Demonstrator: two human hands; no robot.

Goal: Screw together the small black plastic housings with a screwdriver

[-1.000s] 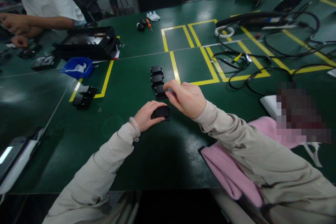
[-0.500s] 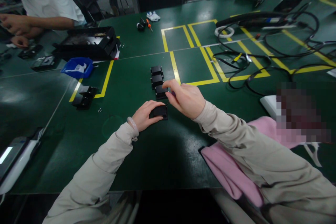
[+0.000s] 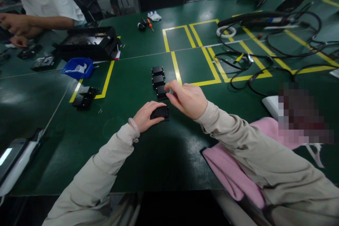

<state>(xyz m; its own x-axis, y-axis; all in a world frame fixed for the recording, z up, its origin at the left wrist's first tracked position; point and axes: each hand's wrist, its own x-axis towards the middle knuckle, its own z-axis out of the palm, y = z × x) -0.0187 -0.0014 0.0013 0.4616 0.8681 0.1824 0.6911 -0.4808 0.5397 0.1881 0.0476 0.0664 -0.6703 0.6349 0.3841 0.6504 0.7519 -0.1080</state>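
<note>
On the table, my left hand (image 3: 145,116) wraps its thumb and fingers around a small black box-shaped part (image 3: 161,112), holding it flat on the surface. My right hand (image 3: 188,100) is closed in a pinch over the part's upper right corner. From its fingertips a thin dark tool (image 3: 169,103) points down at that corner; most of it is hidden by the fingers. Just beyond the held part, three similar black parts (image 3: 158,80) stand in a row with small shiny screws at their corners. The nearest one is partly covered by my right fingers.
Left of my hands lie more black parts (image 3: 84,98) and loose screws (image 3: 100,111). Behind them are a blue bin (image 3: 77,67) and a black tray (image 3: 86,46). Black cables (image 3: 249,74) and a pink cloth (image 3: 227,169) lie to the right. Another person (image 3: 50,3) sits far left.
Almost nothing differs. My right hand has shifted very slightly, while my left hand keeps the black part in the same place.
</note>
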